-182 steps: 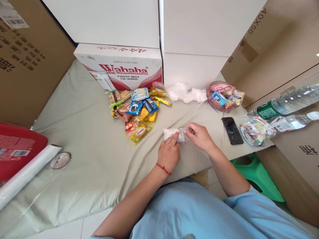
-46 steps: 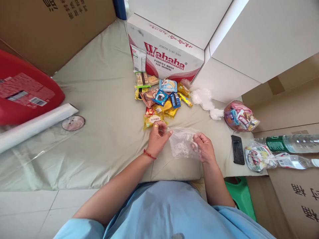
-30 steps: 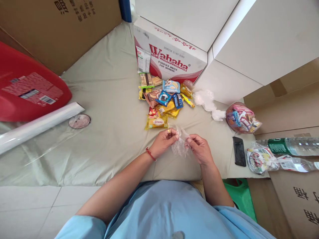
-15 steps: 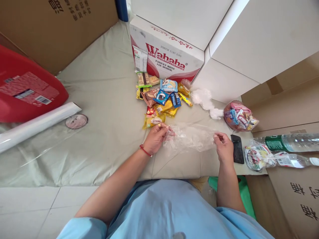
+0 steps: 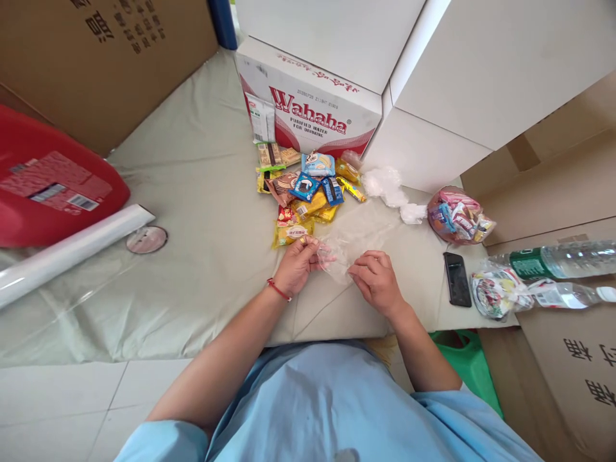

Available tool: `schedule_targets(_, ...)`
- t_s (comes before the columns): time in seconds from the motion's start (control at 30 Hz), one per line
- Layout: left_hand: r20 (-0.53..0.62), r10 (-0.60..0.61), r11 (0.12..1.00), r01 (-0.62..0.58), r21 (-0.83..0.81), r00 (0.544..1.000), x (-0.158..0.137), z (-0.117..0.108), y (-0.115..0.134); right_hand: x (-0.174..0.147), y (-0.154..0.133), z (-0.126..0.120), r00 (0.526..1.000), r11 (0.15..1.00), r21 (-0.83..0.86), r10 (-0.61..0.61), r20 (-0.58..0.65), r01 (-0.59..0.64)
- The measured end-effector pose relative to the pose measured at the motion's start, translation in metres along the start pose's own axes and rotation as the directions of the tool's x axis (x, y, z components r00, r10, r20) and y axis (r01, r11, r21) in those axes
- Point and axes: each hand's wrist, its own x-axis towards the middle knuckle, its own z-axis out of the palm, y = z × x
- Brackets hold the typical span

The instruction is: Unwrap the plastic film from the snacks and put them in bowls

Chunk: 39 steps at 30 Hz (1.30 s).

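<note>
On the head view I have the clear plastic bag (image 5: 355, 239) over the bench (image 5: 202, 263), between the left hand (image 5: 296, 266) and the right hand (image 5: 378, 282). The left hand is clamped on the bag's left side, fingertips showing through the film. The right hand's curled fingertips meet its near right edge; I can't tell whether they pinch it. The bag spreads beyond them, near the snack pile (image 5: 308, 192).

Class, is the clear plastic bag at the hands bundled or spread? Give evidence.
Spread, though creased: the clear plastic bag fans out beyond the left hand and right hand, and the cloth shows through it.
</note>
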Motion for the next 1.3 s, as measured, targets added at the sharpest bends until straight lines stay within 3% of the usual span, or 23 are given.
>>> schedule_targets(0.17,0.112,0.026,0.997,-0.017,-0.079,0.993,-0.007,0.008,-0.007,-0.005,-0.018,0.004,0.995,0.994,0.044,0.098,-0.009,-0.098)
schedule_targets(0.37,0.094,0.041,0.994,-0.050,0.095,0.995,-0.012,0.014,-0.016,-0.007,-0.027,0.000,0.979,0.945,0.290,0.182,-0.086,-0.150)
schedule_targets(0.5,0.083,0.050,0.976,-0.066,0.207,0.995,-0.018,0.016,-0.009,-0.005,-0.023,-0.021,0.963,0.838,0.499,0.269,-0.024,-0.221)
schedule_targets(0.6,0.141,0.049,0.937,-0.095,0.336,0.989,-0.026,0.017,-0.004,-0.004,-0.022,-0.039,0.949,0.805,0.540,0.314,-0.036,-0.246)
schedule_targets(0.7,0.308,-0.076,0.910,-0.060,0.411,0.948,-0.038,0.015,0.002,-0.002,-0.023,-0.061,0.938,0.819,0.539,0.317,-0.138,-0.197)
schedule_targets(0.8,0.477,-0.265,0.898,0.035,0.438,0.838,-0.052,0.010,0.014,0.003,-0.021,-0.086,0.898,0.780,0.593,0.388,-0.205,-0.202)
schedule_targets(0.9,0.548,-0.373,0.887,0.114,0.447,0.748,-0.062,0.002,0.026,0.014,-0.007,-0.104,0.850,0.719,0.644,0.487,-0.199,-0.261)
schedule_targets(0.97,0.503,-0.418,0.862,0.155,0.483,0.757,-0.064,-0.007,0.031,0.026,0.012,-0.105,0.848,0.724,0.612,0.506,-0.157,-0.318)
schedule_targets(1.03,0.371,-0.438,0.812,0.184,0.554,0.819,-0.060,-0.018,0.032,0.043,0.036,-0.097,0.873,0.772,0.506,0.483,-0.073,-0.385)
schedule_targets(1.1,0.174,-0.368,0.740,0.174,0.650,0.913,-0.055,-0.031,0.032,0.062,0.062,-0.080,0.893,0.835,0.345,0.449,0.026,-0.429)
schedule_targets(1.17,-0.017,-0.151,0.625,0.109,0.773,0.988,-0.053,-0.042,0.031,0.080,0.083,-0.058,0.899,0.881,0.182,0.426,0.099,-0.437)
schedule_targets(1.2,-0.079,0.001,0.536,0.066,0.842,0.997,-0.054,-0.045,0.031,0.088,0.090,-0.046,0.905,0.900,0.117,0.405,0.129,-0.420)
schedule_targets(1.23,-0.101,0.171,0.423,0.020,0.906,0.980,-0.057,-0.046,0.032,0.096,0.096,-0.035,0.914,0.920,0.068,0.372,0.159,-0.386)
schedule_targets(1.3,-0.011,0.492,0.152,-0.073,0.986,0.870,-0.065,-0.040,0.034,0.108,0.102,-0.015,0.937,0.961,0.011,0.268,0.226,-0.277)
